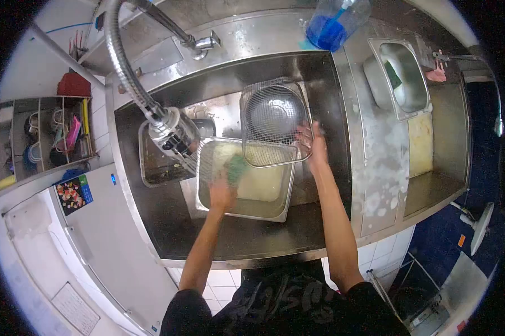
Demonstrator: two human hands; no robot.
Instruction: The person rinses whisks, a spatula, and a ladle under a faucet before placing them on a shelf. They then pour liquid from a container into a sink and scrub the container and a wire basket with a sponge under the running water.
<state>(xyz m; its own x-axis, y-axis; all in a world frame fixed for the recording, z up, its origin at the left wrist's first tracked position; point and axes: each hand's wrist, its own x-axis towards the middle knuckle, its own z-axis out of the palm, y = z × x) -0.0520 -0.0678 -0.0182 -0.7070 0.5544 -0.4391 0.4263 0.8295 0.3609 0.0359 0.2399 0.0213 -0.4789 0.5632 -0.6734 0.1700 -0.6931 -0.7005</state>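
In a steel sink point(151, 235), my left hand point(221, 193) presses a green scouring sponge point(236, 167) into a rectangular steel pan point(263, 208) that holds pale soapy water. My right hand point(313, 145) grips the right edge of a wire fry basket point(272, 117), which rests tilted across the pan's far rim. Both forearms reach in from the front edge of the sink.
A flexible spray hose point(123, 67) hangs over the sink with its spray head point(171, 134) above a second, dirty pan point(157, 168). A blue spray bottle point(333, 22) stands behind. A small steel container with a green sponge point(401, 78) sits on the soapy right drainboard.
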